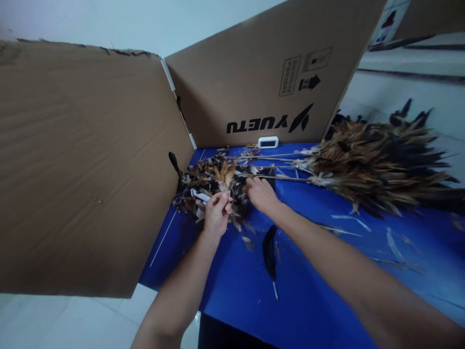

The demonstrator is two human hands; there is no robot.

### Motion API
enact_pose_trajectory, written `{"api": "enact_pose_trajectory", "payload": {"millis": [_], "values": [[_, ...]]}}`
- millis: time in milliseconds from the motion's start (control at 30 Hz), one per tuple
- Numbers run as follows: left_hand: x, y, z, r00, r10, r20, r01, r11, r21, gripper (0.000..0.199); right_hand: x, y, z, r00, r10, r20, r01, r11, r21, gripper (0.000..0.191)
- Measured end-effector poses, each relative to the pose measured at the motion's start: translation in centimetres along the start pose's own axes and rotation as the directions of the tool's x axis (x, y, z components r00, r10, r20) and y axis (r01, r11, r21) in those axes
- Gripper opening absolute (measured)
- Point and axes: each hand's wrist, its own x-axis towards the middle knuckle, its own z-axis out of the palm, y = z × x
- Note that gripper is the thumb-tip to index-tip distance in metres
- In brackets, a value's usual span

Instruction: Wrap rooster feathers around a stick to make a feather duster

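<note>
My left hand [217,209] pinches the base of a small bunch of orange-brown feathers [224,174], whose tips point away from me. A strip of pale material [199,195] shows just left of its fingers. To the right, my right hand [260,193] reaches into the pile of loose feathers [203,169]; its fingers are curled downward, and what they touch is hidden among the feathers. Beyond it, thin sticks [278,157] run right to large bundles of brown and black feathers [370,165].
Two cardboard panels [90,160] [254,77] stand around the back and left of the blue tabletop [236,286]. A small white device [268,142] sits at the back. A black feather [269,254] and pale strips [350,220] lie nearer me.
</note>
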Motion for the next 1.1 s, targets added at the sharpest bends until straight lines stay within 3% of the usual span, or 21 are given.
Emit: {"api": "enact_pose_trajectory", "payload": {"millis": [167, 267, 367, 433, 533, 567, 633, 767, 900, 1100], "values": [[0.0, -0.2, -0.1, 1.0, 0.011, -0.01, -0.011, 1.0, 0.0, 0.03, -0.2, 0.7, -1.8, 1.0, 0.009, -0.001, -0.009, 0.99, 0.14, 0.019], [-0.1, -0.3, -0.1, 1.0, 0.012, 0.002, -0.012, 1.0, 0.007, 0.03, -1.4, 0.8, -3.5, 0.997, 0.074, -0.004, -0.071, 0.963, 0.26, 0.016], [-0.3, -0.5, 0.0, 1.0, 0.003, 0.025, -0.004, 1.0, 0.025, 0.029, -3.3, 0.6, -5.1, 0.989, 0.143, 0.033, -0.144, 0.905, 0.4, 0.025], [-0.5, -0.6, 0.1, 0.999, -0.006, 0.042, 0.004, 0.999, 0.042, 0.028, -4.7, 0.3, -5.8, 0.967, 0.227, 0.114, -0.25, 0.764, 0.595, 0.026], [-0.9, -0.9, 0.4, 0.997, -0.028, 0.076, 0.022, 0.997, 0.079, 0.027, -6.5, 0.0, -6.2, 0.895, 0.337, 0.293, -0.417, 0.395, 0.818, 0.025], [-1.0, -0.9, 0.4, 0.995, -0.038, 0.089, 0.03, 0.995, 0.093, 0.027, -7.0, 0.0, -6.2, 0.878, 0.349, 0.328, -0.44, 0.316, 0.841, 0.026], [-1.4, -1.1, 0.6, 0.992, -0.062, 0.113, 0.048, 0.991, 0.124, 0.026, -7.8, 0.0, -5.9, 0.865, 0.36, 0.349, -0.452, 0.257, 0.854, 0.027], [-2.1, -1.3, 1.1, 0.981, -0.114, 0.154, 0.086, 0.98, 0.177, 0.025, -9.0, 0.2, -5.3, 0.881, 0.433, 0.19, -0.358, 0.349, 0.866, 0.028], [-2.9, -1.7, 1.6, 0.966, -0.184, 0.184, 0.139, 0.963, 0.233, 0.026, -9.9, -0.1, -5.4, 0.869, 0.495, 0.019, -0.258, 0.419, 0.871, 0.025], [-4.1, -2.5, 2.2, 0.91, -0.37, 0.186, 0.308, 0.906, 0.291, 0.033, -10.9, -0.7, -5.4, 0.857, 0.496, -0.137, -0.194, 0.559, 0.806, 0.016]]}}
